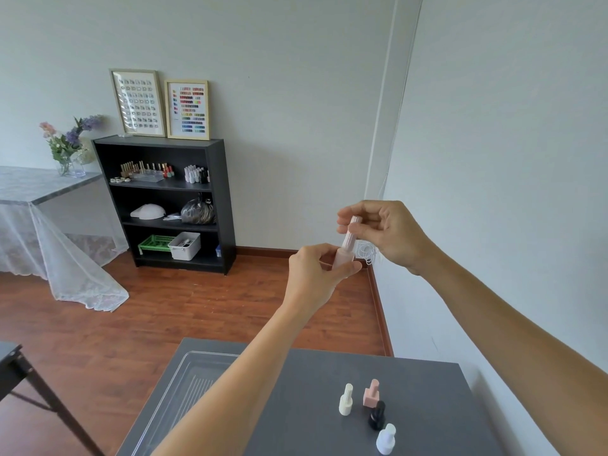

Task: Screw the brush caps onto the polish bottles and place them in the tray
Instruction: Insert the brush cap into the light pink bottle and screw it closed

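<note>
Raised in the air well above the table, my left hand [316, 274] grips a pale pink polish bottle [342, 258] by its body. My right hand [381, 228] pinches the ribbed pink brush cap [351, 233] that sits on the bottle's neck. A clear plastic tray [184, 390] lies on the left part of the dark grey table [421, 390], partly hidden by my left forearm. On the table's right part stand a cream bottle [346, 400], a pink square bottle [371, 393], a black bottle [377, 416] and a pale lilac bottle [386, 439], all with caps on.
A black bookshelf [164, 205] with polish bottles and bins stands against the far wall. A lace-covered table [42, 199] with flowers is at the left. A dark table corner [10, 357] juts in at the lower left. A white wall [510, 192] runs close along the right.
</note>
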`<state>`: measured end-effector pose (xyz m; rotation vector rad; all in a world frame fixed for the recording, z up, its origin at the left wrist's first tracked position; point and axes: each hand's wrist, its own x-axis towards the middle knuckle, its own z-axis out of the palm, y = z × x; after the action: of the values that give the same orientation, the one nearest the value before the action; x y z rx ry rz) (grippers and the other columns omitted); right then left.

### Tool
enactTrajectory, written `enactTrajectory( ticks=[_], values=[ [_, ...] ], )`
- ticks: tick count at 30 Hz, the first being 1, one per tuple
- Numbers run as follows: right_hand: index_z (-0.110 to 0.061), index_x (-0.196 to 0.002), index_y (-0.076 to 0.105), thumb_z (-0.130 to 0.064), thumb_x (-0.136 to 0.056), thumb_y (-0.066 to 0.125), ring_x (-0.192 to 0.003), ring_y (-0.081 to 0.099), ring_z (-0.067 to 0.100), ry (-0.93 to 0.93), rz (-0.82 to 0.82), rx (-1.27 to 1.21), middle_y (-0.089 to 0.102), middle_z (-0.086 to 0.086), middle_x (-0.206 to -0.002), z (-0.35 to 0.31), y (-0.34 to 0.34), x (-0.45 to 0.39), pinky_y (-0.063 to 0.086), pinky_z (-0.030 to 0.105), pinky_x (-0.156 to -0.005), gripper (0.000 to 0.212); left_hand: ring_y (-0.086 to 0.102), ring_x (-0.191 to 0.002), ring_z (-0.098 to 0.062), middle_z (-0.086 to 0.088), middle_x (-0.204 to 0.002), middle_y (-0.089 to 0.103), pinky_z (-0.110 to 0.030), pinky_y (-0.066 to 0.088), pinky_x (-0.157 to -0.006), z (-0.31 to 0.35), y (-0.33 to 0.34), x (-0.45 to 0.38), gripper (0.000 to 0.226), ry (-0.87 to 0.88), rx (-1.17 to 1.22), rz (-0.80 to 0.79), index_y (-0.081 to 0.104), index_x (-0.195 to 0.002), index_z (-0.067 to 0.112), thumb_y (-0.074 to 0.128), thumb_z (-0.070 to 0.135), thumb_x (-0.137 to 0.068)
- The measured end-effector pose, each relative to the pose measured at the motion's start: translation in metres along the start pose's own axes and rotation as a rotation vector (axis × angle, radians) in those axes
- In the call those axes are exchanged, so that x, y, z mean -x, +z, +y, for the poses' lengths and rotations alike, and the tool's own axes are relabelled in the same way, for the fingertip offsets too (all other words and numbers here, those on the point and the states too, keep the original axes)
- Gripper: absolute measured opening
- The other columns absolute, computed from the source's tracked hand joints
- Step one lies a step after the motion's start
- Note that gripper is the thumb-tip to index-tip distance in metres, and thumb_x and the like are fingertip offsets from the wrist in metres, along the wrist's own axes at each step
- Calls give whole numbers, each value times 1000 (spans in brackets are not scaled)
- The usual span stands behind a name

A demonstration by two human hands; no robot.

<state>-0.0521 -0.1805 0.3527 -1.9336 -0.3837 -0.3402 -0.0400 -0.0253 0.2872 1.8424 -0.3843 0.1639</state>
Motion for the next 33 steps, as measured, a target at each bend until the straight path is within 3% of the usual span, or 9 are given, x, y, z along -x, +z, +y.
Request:
enactTrajectory(
  ticks=[5, 11, 13, 16, 20, 23, 28, 31, 33],
  values=[
    [-11, -75, 67, -29, -67, 89, -53, 70, 16, 5, 240, 239, 71, 4, -62, 2, 2, -1, 59, 30, -55, 30, 61, -58, 4, 9, -76, 74, -4, 41, -49, 0, 5, 2, 20, -9, -7, -20, 73, -83, 31, 85, 42, -71],
    [-10, -71, 48, -68, -66, 66, -49, 46, 10, 25, 275, 499, 47, -6, -56, 7, 8, -1, 38, 13, -51, 61, 69, -67, -11, 8, -77, 75, -5, 42, -49, 2, 8, 3, 25, -10, -3, -26, 76, -91, 26, 84, 41, -72],
    [-14, -92, 56, -62, -72, 63, -69, 61, 2, 71, 173, 348, 63, -10, -76, 9, 5, 1, 46, 8, -66, 53, 69, -68, -11, 7, -76, 75, -5, 41, -49, 2, 7, 3, 25, -20, -6, -21, 76, -90, 27, 84, 41, -72],
    [-19, -127, 56, -30, -91, 64, -114, 64, 5, 96, -39, 26, 67, -5, -124, 12, -4, 5, 51, 21, -96, 39, 69, -71, -13, 6, -78, 75, -4, 41, -50, 0, 6, 2, 25, -29, -10, -13, 76, -90, 26, 84, 42, -72],
    [-9, -119, 65, 4, -90, 63, -103, 72, 16, 49, -78, -106, 73, 9, -112, 14, -8, 10, 58, 26, -86, 32, 65, -63, -6, 8, -77, 74, -4, 42, -51, 0, 6, 3, 23, -24, -25, -11, 76, -88, 26, 85, 41, -72],
    [-10, -92, 71, -10, -77, 80, -75, 75, 14, 65, 62, 5, 77, 11, -85, 11, -6, 10, 60, 28, -70, 18, 59, -56, 5, 11, -70, 71, -3, 41, -51, 0, 9, 5, 21, -17, -13, -23, 77, -87, 26, 85, 39, -72],
    [-13, -67, 53, -60, -56, 79, -48, 52, 10, 89, 226, 270, 57, 4, -56, 12, 2, 9, 49, 27, -52, 55, 65, -64, -2, 10, -76, 74, -5, 41, -51, 1, 13, 6, 25, -16, -9, -31, 77, -89, 25, 85, 40, -72],
    [-21, -80, 55, -63, -64, 70, -57, 53, -1, 101, 174, 277, 57, -12, -68, 12, 3, 10, 44, 14, -61, 48, 65, -64, -1, 11, -76, 74, -4, 41, -51, 2, 12, 5, 24, -11, -10, -30, 77, -89, 25, 85, 40, -72],
    [-23, -107, 60, -50, -76, 69, -91, 66, -4, 118, 41, 112, 69, -13, -100, 12, 0, 11, 48, 15, -79, 42, 62, -61, 3, 11, -75, 73, -3, 41, -51, 1, 11, 5, 24, -6, -14, -23, 77, -88, 25, 85, 40, -72]
  ],
)
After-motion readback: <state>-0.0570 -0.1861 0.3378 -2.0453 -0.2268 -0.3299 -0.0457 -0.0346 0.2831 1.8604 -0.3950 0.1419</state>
